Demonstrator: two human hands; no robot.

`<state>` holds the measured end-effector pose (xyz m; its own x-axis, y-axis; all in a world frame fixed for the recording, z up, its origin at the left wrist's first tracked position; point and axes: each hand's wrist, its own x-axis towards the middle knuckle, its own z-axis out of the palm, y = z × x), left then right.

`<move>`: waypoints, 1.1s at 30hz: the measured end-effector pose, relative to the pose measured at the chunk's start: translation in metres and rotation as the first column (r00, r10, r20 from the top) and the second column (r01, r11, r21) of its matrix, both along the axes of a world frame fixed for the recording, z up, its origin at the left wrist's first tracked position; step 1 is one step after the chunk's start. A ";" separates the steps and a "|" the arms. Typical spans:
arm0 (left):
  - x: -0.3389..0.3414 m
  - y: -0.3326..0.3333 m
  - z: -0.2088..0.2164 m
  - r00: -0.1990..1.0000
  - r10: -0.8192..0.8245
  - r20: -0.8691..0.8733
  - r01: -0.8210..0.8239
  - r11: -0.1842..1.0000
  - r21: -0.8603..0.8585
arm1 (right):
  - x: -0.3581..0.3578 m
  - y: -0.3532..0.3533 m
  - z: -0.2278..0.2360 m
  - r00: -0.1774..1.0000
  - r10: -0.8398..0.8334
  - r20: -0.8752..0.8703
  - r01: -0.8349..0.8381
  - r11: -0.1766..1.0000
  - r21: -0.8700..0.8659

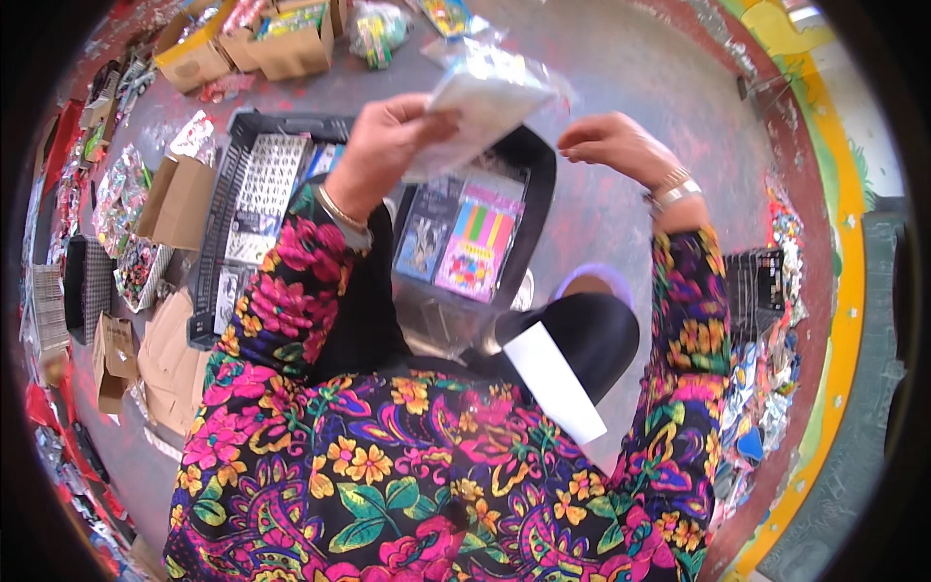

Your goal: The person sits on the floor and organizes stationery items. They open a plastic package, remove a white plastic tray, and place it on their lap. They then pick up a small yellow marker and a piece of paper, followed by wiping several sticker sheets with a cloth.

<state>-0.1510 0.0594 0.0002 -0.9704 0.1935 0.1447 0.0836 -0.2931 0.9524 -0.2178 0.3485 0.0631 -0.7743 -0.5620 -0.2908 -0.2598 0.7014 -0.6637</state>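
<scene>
My left hand (393,145) is raised over a black plastic crate, its thumb and fingers closed on a clear plastic packet (490,107) with whitish contents. To the right of the packet, and apart from it, is my right hand (621,150), fingers bent and tips together. Whether anything small is between those tips cannot be made out. Below the packet, the crate (548,184) holds a colourful craft pack (477,242) and a dark printed pack (424,238). White sheets with black patterns (267,184) stand in its left part. A white paper strip (553,383) lies on my lap.
Cardboard boxes (296,44) of colourful packets stand at the far left. An open brown box (177,199) and flattened cardboard (173,354) lie left of the crate. Along the right wall are a black basket (754,291) and heaped small goods (761,388).
</scene>
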 end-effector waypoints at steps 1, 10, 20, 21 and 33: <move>0.001 0.001 0.000 1.000 -0.001 -0.031 0.002 1.000 0.030 | -0.004 -0.001 -0.023 0.999 0.012 0.040 -0.016 0.995 0.103; 0.018 0.006 0.033 0.989 0.130 -0.067 -0.139 0.979 -0.148 | 0.003 -0.027 -0.295 0.874 0.376 0.308 -0.480 0.562 0.673; 0.066 0.007 0.067 0.983 0.114 0.147 -0.104 0.992 -0.069 | 0.156 -0.047 -0.411 0.913 0.322 0.249 -0.385 0.483 0.787; 0.065 0.007 0.067 0.978 0.105 0.180 -0.096 0.994 -0.055 | 0.163 -0.051 -0.413 0.928 0.260 0.265 -0.366 0.518 0.773; 0.043 0.005 0.041 0.964 -0.077 0.255 0.081 0.997 -0.003 | 0.001 -0.073 -0.300 0.965 0.143 0.218 -0.221 0.893 0.392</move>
<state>-0.1080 0.0639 0.0408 -0.9564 0.2710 -0.1085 -0.1853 -0.2761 0.9431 -0.2172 0.2750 -0.2373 -0.5830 -0.4883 -0.6493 -0.3131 0.8726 -0.3750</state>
